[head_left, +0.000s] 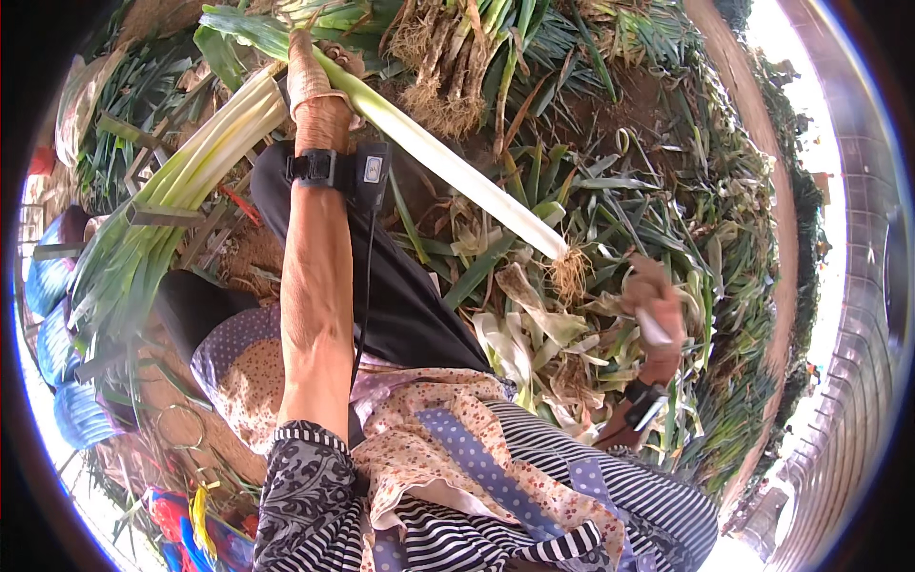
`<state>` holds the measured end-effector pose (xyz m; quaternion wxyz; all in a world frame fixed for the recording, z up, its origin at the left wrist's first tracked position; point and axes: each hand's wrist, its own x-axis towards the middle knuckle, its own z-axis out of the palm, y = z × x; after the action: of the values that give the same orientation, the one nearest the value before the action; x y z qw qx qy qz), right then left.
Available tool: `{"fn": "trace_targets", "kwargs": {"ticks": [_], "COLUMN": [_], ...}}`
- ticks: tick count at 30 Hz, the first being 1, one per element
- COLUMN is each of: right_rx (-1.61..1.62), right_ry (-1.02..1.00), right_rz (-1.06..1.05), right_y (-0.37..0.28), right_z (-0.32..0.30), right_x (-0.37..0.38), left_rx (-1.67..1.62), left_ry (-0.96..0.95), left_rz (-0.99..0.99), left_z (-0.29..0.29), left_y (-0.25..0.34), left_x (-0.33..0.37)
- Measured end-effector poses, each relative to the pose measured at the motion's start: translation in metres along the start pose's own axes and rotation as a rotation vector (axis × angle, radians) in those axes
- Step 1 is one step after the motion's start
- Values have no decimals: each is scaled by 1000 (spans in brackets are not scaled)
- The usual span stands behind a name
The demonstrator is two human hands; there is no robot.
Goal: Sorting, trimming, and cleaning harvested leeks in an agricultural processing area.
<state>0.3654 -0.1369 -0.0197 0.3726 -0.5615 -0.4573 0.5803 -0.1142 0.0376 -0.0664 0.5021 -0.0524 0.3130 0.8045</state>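
My left hand (310, 71) reaches to the top of the view, its fingers closed around a leek (467, 176) near its green leaves. The long white stalk slants down to the right, with its brown roots (568, 271) at the lower end. My right hand (654, 310) is smeared by motion to the right of those roots, apart from the leek. Something pale shows at it, but I cannot make out what. Left of my left arm, several trimmed leeks (214, 143) lie side by side across a metal rack (164, 215).
Loose peeled leaves (538, 319) cover the ground beneath the leek's root end. Untrimmed leeks with dirty roots (448, 81) are heaped at the top. Blue rounded bundles (71, 353) stand at the far left, and colourful bags (195, 524) lie at the lower left.
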Motion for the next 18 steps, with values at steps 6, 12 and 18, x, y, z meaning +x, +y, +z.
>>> {"fn": "trace_targets", "kwargs": {"ticks": [6, 12, 18], "right_rx": [-1088, -1066, -461], "right_ry": [386, -154, -218], "right_rz": [-307, -485, -128], "right_y": [-13, -34, 13], "right_z": [84, 182, 206], "right_x": [39, 94, 119], "left_rx": [-55, -81, 208], "left_ry": [-304, -604, -740], "left_rz": [-3, -211, -140], "left_z": [5, 17, 14], "left_y": [-7, -21, -33], "left_x": [-16, -60, -66]}}
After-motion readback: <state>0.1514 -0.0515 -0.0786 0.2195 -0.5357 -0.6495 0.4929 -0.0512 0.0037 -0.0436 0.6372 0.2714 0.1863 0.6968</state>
